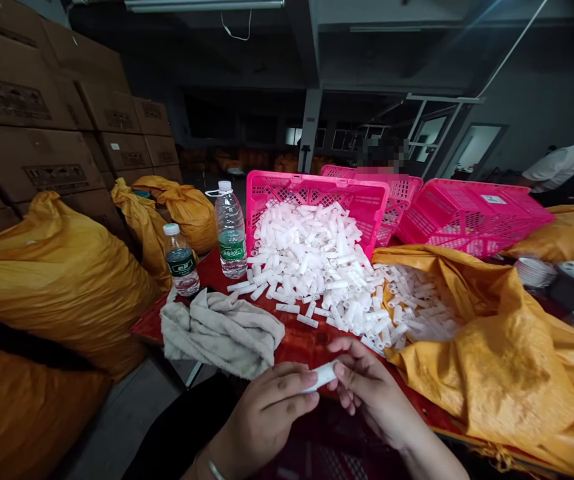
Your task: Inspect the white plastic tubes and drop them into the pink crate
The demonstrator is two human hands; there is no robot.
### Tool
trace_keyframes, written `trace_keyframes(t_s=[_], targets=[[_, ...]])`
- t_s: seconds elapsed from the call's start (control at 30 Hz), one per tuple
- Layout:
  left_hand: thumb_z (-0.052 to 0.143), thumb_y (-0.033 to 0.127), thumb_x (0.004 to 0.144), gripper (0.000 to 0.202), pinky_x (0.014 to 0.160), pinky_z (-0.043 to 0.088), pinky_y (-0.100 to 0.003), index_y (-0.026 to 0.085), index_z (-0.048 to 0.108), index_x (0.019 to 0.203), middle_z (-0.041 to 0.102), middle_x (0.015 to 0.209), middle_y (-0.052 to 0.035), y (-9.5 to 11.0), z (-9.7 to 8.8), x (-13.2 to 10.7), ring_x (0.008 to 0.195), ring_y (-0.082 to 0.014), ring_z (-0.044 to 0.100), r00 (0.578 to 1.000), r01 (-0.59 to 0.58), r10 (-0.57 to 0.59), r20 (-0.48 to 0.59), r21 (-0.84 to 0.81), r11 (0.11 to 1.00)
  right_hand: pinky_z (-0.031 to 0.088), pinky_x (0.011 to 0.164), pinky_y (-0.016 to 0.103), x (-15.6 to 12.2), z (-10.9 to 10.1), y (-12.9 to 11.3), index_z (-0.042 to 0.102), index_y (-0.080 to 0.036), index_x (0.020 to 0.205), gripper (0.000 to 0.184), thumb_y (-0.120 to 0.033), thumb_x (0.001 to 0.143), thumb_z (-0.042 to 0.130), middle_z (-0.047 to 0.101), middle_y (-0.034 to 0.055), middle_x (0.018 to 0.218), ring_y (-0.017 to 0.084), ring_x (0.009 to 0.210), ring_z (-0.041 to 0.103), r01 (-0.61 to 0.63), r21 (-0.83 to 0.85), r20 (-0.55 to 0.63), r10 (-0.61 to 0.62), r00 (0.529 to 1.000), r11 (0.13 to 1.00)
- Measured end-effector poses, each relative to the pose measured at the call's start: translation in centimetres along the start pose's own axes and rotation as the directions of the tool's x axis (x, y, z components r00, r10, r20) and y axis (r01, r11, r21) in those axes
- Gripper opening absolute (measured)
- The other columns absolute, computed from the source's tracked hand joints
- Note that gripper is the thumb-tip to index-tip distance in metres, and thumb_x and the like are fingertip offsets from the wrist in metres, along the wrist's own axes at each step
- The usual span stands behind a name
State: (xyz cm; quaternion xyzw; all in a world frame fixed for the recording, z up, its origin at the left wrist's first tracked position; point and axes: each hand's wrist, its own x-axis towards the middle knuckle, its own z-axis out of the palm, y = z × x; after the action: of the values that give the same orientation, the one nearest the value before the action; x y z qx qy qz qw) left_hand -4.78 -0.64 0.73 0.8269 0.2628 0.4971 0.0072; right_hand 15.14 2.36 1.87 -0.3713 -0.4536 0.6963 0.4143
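Pinching a white tube at both ends, the left hand and the right hand meet over the near edge of the red table. Both are closed on it with fingertips only. The tube's long axis runs across from one grip to the other, tilted slightly up toward the right hand, and neither hand is nearer. Just beyond the grip lies the heap of tubes, spilling from a tipped pink basket toward a yellow bag on the right. A grey cloth lies left of the grip, with water bottles behind it. Cardboard boxes and a co-worker are well away in the dim hall.
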Motion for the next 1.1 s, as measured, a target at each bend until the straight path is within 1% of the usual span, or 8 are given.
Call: trace_keyframes(t_s=[0.2, 0.33, 0.43, 0.5, 0.6, 0.67, 0.9, 1.1], targets=[[0.057, 0.011, 0.085, 0.037, 0.089, 0.053, -0.029, 0.021, 0.058, 0.120, 0.070, 0.111, -0.0091, 0.1, 0.3, -0.5, 0.101, -0.0191, 0.066, 0.952, 0.307, -0.307, 0.008, -0.020, 0.951, 0.045, 0.049, 0.020, -0.4, -0.3, 0.1, 0.064, -0.016, 0.082, 0.028, -0.044, 0.081, 0.065, 0.061, 0.0003, 0.061, 0.009, 0.051, 0.053, 0.179, -0.187, -0.072, -0.195, 0.978, 0.966], [0.049, 0.045, 0.089, 0.034, 0.046, 0.051, -0.022, 0.016, 0.063, 0.098, 0.070, 0.062, -0.0041, 0.9, 0.8, 0.5, 0.050, -0.0142, 0.064, 0.474, 0.839, -0.826, 0.306, -0.442, 0.318, 0.049, 0.082, 0.033, -1.0, -0.8, -1.1, 0.071, -0.018, 0.086, 0.027, -0.037, 0.090, 0.052, 0.067, 0.0093, 0.093, 0.021, 0.092, 0.061, 0.471, -0.461, 0.208, -0.425, 0.881, 0.752], [0.035, 0.059, 0.088, 0.054, 0.027, 0.025, -0.015, 0.015, 0.061, 0.074, 0.043, 0.033, 0.0059, 1.8, 1.3, 0.9, 0.024, -0.0061, 0.033, 0.209, 0.889, -0.781, 0.588, -0.448, -0.100, 0.044, 0.094, 0.037, -1.6, -0.5, -1.8, 0.072, -0.020, 0.084, 0.027, -0.030, 0.092, 0.049, 0.068, 0.0089, 0.094, 0.024, 0.113, 0.053, 0.560, -0.516, 0.400, -0.396, 0.827, 0.648], [0.037, 0.056, 0.089, 0.050, 0.031, 0.030, -0.017, 0.015, 0.063, 0.076, 0.047, 0.037, 0.0044, 2.1, 1.6, 0.7, 0.028, -0.0069, 0.037, 0.296, 0.899, -0.777, 0.555, -0.437, 0.031, 0.045, 0.091, 0.035, -2.0, -0.2, -1.6, 0.072, -0.021, 0.079, 0.027, -0.030, 0.091, 0.050, 0.068, 0.0086, 0.092, 0.023, 0.111, 0.054, 0.513, -0.502, 0.344, -0.384, 0.857, 0.696], [0.054, 0.037, 0.087, 0.026, 0.065, 0.053, -0.027, 0.020, 0.067, 0.103, 0.071, 0.077, -0.0068, 1.9, 1.6, 0.1, 0.068, -0.0179, 0.065, 0.705, 0.709, -0.633, 0.320, -0.310, 0.634, 0.049, 0.078, 0.030, -2.7, -0.3, -0.5, 0.072, -0.019, 0.069, 0.025, -0.034, 0.085, 0.061, 0.066, 0.0082, 0.095, 0.020, 0.091, 0.061, 0.330, -0.363, 0.107, -0.313, 0.944, 0.871], [0.056, 0.022, 0.086, 0.034, 0.086, 0.050, -0.034, 0.025, 0.061, 0.119, 0.071, 0.099, -0.0082, 0.9, 1.5, 0.2, 0.091, -0.0225, 0.065, 0.863, 0.439, -0.368, 0.345, -0.156, 0.885, 0.049, 0.065, 0.026, -3.3, -1.3, 0.6, 0.072, -0.017, 0.069, 0.022, -0.036, 0.079, 0.068, 0.066, 0.0067, 0.088, 0.015, 0.072, 0.059, 0.211, -0.234, -0.041, -0.226, 0.973, 0.949], [0.039, 0.008, 0.088, 0.038, 0.099, 0.040, -0.046, 0.016, 0.059, 0.119, 0.058, 0.117, -0.0147, -10.7, 2.9, 4.6, 0.114, -0.0288, 0.050, 0.757, 0.421, -0.518, 0.397, 0.310, 0.852, 0.042, 0.048, 0.023, -6.5, -8.4, 9.0, 0.061, -0.018, 0.065, 0.025, -0.039, 0.067, 0.074, 0.059, -0.0017, 0.051, 0.012, 0.045, 0.052, -0.086, -0.188, -0.474, -0.014, 0.880, 0.978], [0.058, 0.010, 0.080, 0.007, 0.084, 0.044, -0.041, 0.014, 0.062, 0.078, 0.060, 0.090, -0.0048, -17.7, 5.9, 6.4, 0.092, -0.0212, 0.055, 0.684, 0.439, -0.507, 0.524, 0.259, 0.860, 0.050, 0.075, 0.032, -5.2, -7.1, 12.3, 0.067, -0.017, 0.092, 0.032, -0.008, 0.061, 0.067, 0.072, 0.0118, 0.090, 0.027, 0.083, 0.069, -0.233, -0.812, -0.275, 0.002, 0.961, 0.535]])
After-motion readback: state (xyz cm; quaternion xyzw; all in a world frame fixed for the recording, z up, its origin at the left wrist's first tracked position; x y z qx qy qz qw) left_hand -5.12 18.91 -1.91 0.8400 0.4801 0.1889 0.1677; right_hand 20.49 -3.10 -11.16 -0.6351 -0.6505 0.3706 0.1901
